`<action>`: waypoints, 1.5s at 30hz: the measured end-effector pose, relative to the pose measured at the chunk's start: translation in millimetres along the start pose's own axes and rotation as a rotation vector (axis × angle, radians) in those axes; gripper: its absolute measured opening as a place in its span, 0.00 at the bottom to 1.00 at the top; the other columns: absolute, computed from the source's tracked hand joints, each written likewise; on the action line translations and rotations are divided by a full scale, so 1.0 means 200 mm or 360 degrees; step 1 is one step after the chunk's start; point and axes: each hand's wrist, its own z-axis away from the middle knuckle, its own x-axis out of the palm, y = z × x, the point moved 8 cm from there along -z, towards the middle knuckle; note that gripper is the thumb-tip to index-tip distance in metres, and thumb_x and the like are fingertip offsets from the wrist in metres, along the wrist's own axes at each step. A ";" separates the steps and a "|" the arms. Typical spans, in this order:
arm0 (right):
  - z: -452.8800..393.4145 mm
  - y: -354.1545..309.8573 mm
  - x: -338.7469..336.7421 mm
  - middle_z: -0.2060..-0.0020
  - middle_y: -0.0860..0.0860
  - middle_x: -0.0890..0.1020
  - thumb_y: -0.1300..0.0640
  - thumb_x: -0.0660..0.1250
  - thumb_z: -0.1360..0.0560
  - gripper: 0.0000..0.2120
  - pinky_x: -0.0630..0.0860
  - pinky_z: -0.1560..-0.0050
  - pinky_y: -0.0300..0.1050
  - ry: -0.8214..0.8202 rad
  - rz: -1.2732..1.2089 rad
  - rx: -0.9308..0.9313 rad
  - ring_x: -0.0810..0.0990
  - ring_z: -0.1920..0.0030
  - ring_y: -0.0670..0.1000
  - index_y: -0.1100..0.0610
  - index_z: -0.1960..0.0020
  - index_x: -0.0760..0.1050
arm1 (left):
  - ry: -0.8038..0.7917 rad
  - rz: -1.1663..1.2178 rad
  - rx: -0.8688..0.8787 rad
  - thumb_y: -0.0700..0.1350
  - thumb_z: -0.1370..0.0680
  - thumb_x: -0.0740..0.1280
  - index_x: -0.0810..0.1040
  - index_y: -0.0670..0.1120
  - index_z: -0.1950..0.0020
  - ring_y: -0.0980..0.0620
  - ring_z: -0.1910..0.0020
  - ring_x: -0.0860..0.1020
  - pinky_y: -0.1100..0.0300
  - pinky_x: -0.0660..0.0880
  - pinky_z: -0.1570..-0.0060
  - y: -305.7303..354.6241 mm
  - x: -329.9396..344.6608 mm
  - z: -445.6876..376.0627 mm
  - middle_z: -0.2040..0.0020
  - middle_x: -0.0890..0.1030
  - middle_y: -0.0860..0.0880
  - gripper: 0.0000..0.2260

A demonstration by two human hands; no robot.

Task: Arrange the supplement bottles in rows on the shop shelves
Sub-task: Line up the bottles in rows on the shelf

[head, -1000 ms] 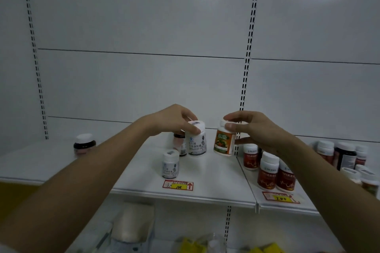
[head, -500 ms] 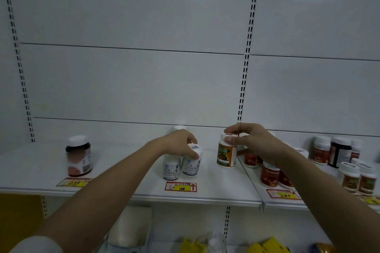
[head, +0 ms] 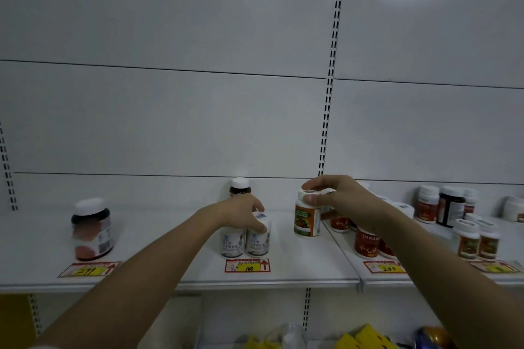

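White shop shelving with slotted uprights; one stocked shelf (head: 175, 275) crosses the lower frame, bare back panels above it.

Left hand (head: 241, 211): fingers curled over the caps of two white blue-label bottles (head: 245, 241), which stand upright and touching at the shelf front, directly behind the price tag (head: 247, 266) at 6 o'clock.

Right hand (head: 338, 198): fingers clamped on the cap of the orange-label bottle (head: 306, 219), upright, just beside the pair toward 3 o'clock; whether its base rests on the shelf cannot be told.

Handling note: the step appears to be squaring bottles to the front edge. Best done by keeping each upright, labels outward, sliding rather than lifting, and releasing only once neighbours touch.

Count, as visible:
- white blue-label: 2
- orange-label, in hand: 1
- dark bottle (head: 240, 187) behind the left hand: 1
- dark jar (head: 91, 231) at 9 o'clock: 1
- red-label bottles (head: 367, 244) under the right forearm: at least 3, partly hidden
- mixed group toward 3 o'clock: uncountable, blurred.
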 end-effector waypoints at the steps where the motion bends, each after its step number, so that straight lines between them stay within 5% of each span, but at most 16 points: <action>1: 0.00 0.00 0.00 0.47 0.47 0.81 0.58 0.72 0.25 0.09 0.79 0.66 0.33 0.0005 0.0005 0.0002 0.83 0.52 0.49 0.51 0.46 0.80 | -0.0026 -0.0005 -0.0002 0.54 0.28 0.73 0.68 0.45 0.26 0.47 0.35 0.74 0.57 0.73 0.43 0.00 0.00 0.01 0.29 0.73 0.46 0.33; 5: -0.01 0.01 0.02 0.48 0.46 0.81 0.57 0.72 0.26 0.09 0.79 0.65 0.34 0.0040 0.0033 0.0036 0.83 0.53 0.49 0.50 0.46 0.80 | 0.0204 0.0162 0.0123 0.57 0.26 0.71 0.68 0.50 0.26 0.51 0.33 0.72 0.58 0.69 0.40 0.07 -0.06 0.07 0.29 0.72 0.51 0.31; 8: -0.01 0.02 0.03 0.54 0.42 0.81 0.53 0.73 0.26 0.12 0.77 0.68 0.31 0.0113 0.0196 0.0078 0.84 0.59 0.44 0.49 0.44 0.79 | 0.0496 0.0614 0.0313 0.60 0.24 0.67 0.75 0.53 0.33 0.62 0.45 0.77 0.64 0.74 0.47 0.19 -0.10 0.16 0.38 0.79 0.55 0.22; 11: 0.01 0.01 0.03 0.58 0.45 0.83 0.49 0.75 0.28 0.13 0.74 0.71 0.27 0.0192 0.0439 0.0064 0.83 0.63 0.39 0.53 0.47 0.81 | 0.0377 0.0891 0.0384 0.63 0.27 0.68 0.76 0.55 0.36 0.63 0.52 0.79 0.67 0.76 0.58 0.29 0.02 0.22 0.45 0.81 0.58 0.23; 16: 0.04 -0.01 0.03 0.57 0.47 0.83 0.48 0.75 0.29 0.11 0.73 0.71 0.27 0.0285 0.0568 0.0074 0.83 0.64 0.42 0.51 0.50 0.81 | 0.0148 0.1256 0.0467 0.55 0.31 0.77 0.71 0.58 0.36 0.55 0.52 0.83 0.57 0.81 0.50 0.34 0.24 0.22 0.45 0.81 0.54 0.26; 22: 0.15 0.05 0.01 0.41 0.46 0.80 0.59 0.68 0.23 0.14 0.81 0.47 0.41 0.0022 0.0251 0.0156 0.83 0.46 0.48 0.51 0.38 0.80 | -0.0163 0.1872 0.0570 0.39 0.27 0.75 0.74 0.51 0.34 0.48 0.45 0.83 0.52 0.81 0.46 0.37 0.36 0.19 0.42 0.82 0.44 0.23; 30: 0.38 0.17 -0.21 0.39 0.52 0.80 0.66 0.62 0.20 0.16 0.81 0.44 0.47 0.0065 -0.0159 0.0228 0.83 0.43 0.53 0.56 0.36 0.78 | -0.0189 0.1731 0.0612 0.37 0.28 0.75 0.73 0.53 0.35 0.52 0.47 0.83 0.60 0.79 0.45 0.66 0.45 0.19 0.45 0.84 0.46 0.26; 34: 0.53 0.17 -0.42 0.40 0.45 0.80 0.65 0.63 0.20 0.14 0.81 0.48 0.40 0.0125 -0.0001 0.0155 0.82 0.44 0.47 0.51 0.38 0.78 | -0.0095 0.1646 0.0657 0.37 0.29 0.76 0.75 0.51 0.36 0.54 0.48 0.83 0.63 0.78 0.49 0.90 0.49 0.19 0.46 0.84 0.50 0.25; 41: 0.88 0.21 -0.88 0.44 0.51 0.81 0.56 0.69 0.22 0.17 0.82 0.52 0.40 0.0329 0.0473 0.0068 0.82 0.48 0.48 0.58 0.35 0.76 | -0.0029 0.1644 0.0654 0.37 0.28 0.75 0.75 0.48 0.36 0.53 0.49 0.84 0.62 0.79 0.50 1.46 0.71 0.20 0.46 0.84 0.49 0.23; 45: 1.09 0.28 -1.20 0.46 0.50 0.82 0.56 0.71 0.24 0.17 0.82 0.51 0.43 0.0420 0.0541 0.0124 0.83 0.50 0.49 0.58 0.36 0.77 | -0.0015 0.1613 0.0679 0.39 0.29 0.76 0.77 0.55 0.42 0.54 0.51 0.84 0.66 0.78 0.55 1.81 0.83 0.18 0.49 0.85 0.52 0.20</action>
